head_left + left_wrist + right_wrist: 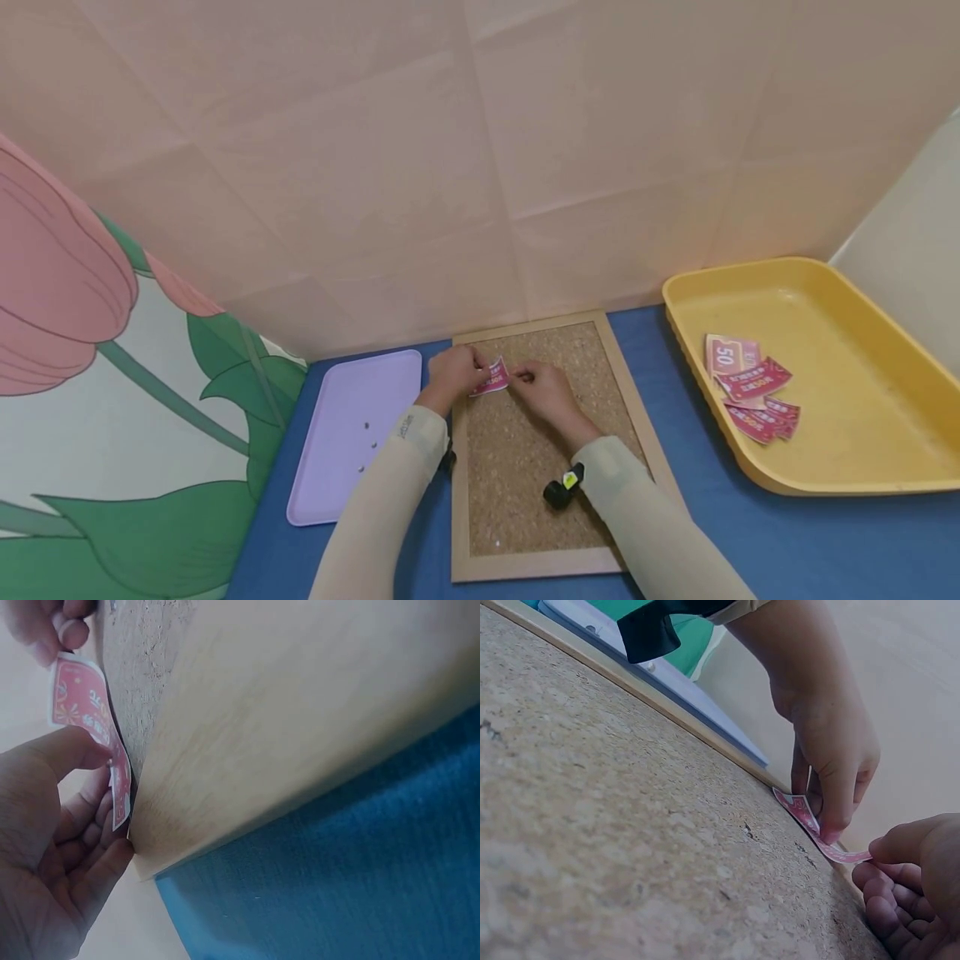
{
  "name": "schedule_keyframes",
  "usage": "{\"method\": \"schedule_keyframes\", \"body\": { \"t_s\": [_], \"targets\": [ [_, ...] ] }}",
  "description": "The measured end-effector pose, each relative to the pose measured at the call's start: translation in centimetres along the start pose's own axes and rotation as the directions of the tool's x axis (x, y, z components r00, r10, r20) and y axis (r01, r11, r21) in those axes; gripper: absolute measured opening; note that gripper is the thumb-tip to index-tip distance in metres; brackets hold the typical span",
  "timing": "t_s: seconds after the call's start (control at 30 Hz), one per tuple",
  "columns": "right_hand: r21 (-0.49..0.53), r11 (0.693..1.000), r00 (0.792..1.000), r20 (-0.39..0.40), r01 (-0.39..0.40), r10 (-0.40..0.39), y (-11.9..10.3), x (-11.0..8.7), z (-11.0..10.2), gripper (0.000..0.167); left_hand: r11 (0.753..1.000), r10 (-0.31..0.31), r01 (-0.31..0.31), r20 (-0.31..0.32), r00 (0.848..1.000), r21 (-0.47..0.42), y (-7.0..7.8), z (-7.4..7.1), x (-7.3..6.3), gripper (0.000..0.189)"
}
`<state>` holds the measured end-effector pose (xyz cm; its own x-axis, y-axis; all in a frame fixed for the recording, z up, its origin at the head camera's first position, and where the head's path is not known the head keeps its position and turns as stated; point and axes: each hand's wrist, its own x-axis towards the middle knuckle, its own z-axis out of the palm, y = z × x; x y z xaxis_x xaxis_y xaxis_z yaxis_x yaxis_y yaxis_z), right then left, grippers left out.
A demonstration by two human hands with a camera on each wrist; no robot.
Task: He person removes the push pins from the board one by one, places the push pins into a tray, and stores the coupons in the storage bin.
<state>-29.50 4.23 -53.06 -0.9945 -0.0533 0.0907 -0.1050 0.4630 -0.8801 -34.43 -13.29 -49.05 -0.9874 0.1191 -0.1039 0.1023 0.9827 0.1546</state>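
A small red printed coupon (495, 377) with a white border is held over the upper left part of a wood-framed corkboard (525, 467). The thumb of my left hand (453, 375) lies on the coupon's face, with fingers behind it, pinching it near the board's frame. My right hand (551, 396) pinches the opposite end between thumb and forefinger. In the left wrist view the coupon (79, 694) bends between the two hands. From the right wrist view, the coupon (799, 810) lies close over the cork; whether all of it touches cannot be told.
Left of the board lies a lilac tray (322, 467) with a few tiny pieces on it. A yellow tray (862, 417) at the right holds several coupons (753, 379). A tiny white piece (497, 543) sits low on the cork. The blue tablecloth (720, 533) meets a wall behind.
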Motion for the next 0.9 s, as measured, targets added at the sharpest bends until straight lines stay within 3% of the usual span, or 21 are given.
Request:
{"method": "schedule_keyframes", "body": {
  "t_s": [0.9],
  "targets": [
    [0.022,0.999,0.999,0.024,-0.029,0.029,0.16,0.17,-0.09,0.011,1.0,-0.009,0.009,-0.012,1.0,-0.019,-0.03,0.05,-0.09,0.02]
  ]
}}
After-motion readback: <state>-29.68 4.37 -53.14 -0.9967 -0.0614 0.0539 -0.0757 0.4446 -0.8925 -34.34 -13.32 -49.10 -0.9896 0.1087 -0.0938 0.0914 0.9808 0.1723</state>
